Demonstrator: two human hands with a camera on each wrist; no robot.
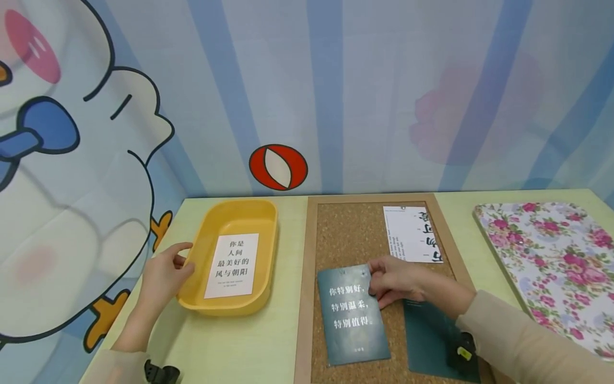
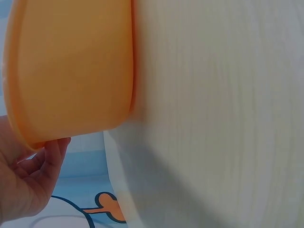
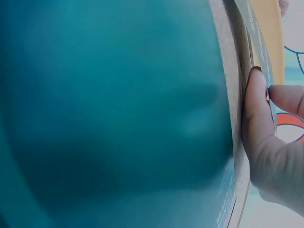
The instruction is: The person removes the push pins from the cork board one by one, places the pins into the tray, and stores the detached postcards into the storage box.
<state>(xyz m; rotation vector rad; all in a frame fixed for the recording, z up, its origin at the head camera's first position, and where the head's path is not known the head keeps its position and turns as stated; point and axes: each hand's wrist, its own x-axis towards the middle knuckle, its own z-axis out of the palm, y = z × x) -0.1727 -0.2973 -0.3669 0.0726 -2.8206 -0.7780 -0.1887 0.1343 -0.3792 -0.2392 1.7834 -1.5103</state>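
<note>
My left hand [image 1: 165,274] is at the left rim of a yellow plastic tray [image 1: 272,229], gripping it with fingers under the lip, as the left wrist view shows. A white card [image 1: 232,265] with black Chinese writing lies inside the tray. My right hand [image 1: 398,280] pinches the right edge of a grey-teal card [image 1: 355,314] with white writing, over the corkboard [image 1: 345,229]. In the right wrist view, thumb and finger close on that card's edge. Another dark teal card [image 1: 434,341] lies on the board under my right forearm, partly covered.
A white card [image 1: 408,234] with black writing lies sideways near the corkboard's upper right. At the far right of the pale table [image 1: 288,341] is a flowered board [image 1: 551,256]. A printed cartoon backdrop [image 1: 374,96] hangs behind the table.
</note>
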